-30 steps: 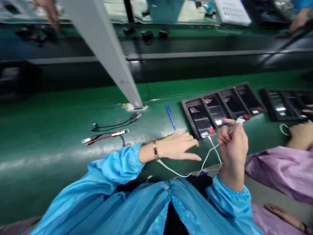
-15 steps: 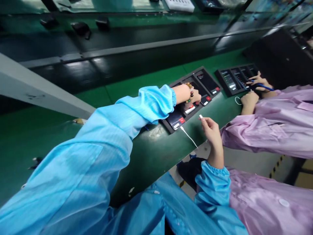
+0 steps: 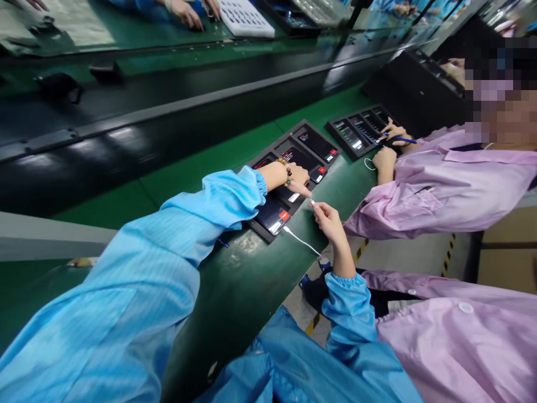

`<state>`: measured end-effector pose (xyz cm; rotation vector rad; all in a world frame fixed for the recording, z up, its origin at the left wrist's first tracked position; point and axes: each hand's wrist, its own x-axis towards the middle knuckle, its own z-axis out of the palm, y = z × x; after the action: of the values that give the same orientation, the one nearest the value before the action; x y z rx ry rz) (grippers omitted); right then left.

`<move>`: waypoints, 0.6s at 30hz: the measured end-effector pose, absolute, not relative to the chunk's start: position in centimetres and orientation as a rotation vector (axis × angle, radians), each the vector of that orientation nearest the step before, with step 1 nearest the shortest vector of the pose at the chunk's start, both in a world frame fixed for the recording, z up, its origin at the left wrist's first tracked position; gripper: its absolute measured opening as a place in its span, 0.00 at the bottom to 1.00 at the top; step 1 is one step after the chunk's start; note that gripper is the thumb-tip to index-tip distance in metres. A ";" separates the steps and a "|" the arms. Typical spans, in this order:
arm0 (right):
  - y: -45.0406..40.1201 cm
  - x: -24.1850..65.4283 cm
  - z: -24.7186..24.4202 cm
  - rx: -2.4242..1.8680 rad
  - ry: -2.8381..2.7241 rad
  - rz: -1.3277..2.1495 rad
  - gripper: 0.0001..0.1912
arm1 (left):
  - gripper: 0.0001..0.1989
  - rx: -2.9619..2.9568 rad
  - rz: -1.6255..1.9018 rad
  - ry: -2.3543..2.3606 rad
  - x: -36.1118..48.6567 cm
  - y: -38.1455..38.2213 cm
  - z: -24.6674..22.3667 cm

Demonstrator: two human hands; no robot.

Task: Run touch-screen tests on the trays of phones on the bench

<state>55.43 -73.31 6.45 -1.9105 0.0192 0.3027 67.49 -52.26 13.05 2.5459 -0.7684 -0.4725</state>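
My right hand (image 3: 329, 221) is closed in a pinch on a small white cable plug (image 3: 312, 202), just off the front edge of a black tray (image 3: 268, 238). My left hand (image 3: 297, 179), with a beaded bracelet at the wrist, is over the phones in that tray. Its stretched finger points at the plug's tip; whether they touch I cannot tell. Beneath this hand a phone (image 3: 289, 194) is partly hidden. The near phone (image 3: 271, 215) has a red patch on its screen and a white cable (image 3: 302, 242) at its lower end. Further along lie more phones (image 3: 312, 143) with lit text.
To the right, a co-worker in pink (image 3: 423, 179) has both hands at a second black tray (image 3: 331, 126) of phones, with a blue pen (image 3: 406, 139). A grey post (image 3: 54, 235) stands at left. Across the line, other hands work near a white perforated tray (image 3: 245, 19).
My left hand has drawn back from the phone toward the plug. My right hand has brought the plug close to it. The view has shifted right, showing more of the co-worker.
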 end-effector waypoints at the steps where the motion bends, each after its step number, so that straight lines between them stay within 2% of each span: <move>1: -73.3 55.4 6.4 -1.905 0.023 0.305 0.38 | 0.22 2.568 -0.502 -0.794 67.6 -52.2 13.3; 10: -73.6 56.3 8.0 -1.874 0.031 0.313 0.35 | 0.39 2.607 -0.677 -0.774 67.1 -51.5 13.9; 18: -73.0 56.9 9.4 -1.853 0.011 0.365 0.31 | 0.45 2.479 -0.759 -0.687 67.4 -52.5 14.1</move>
<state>56.94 -72.95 9.42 -1.8531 0.0105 0.3647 67.44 -52.49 14.13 2.4794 -0.6874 -0.7586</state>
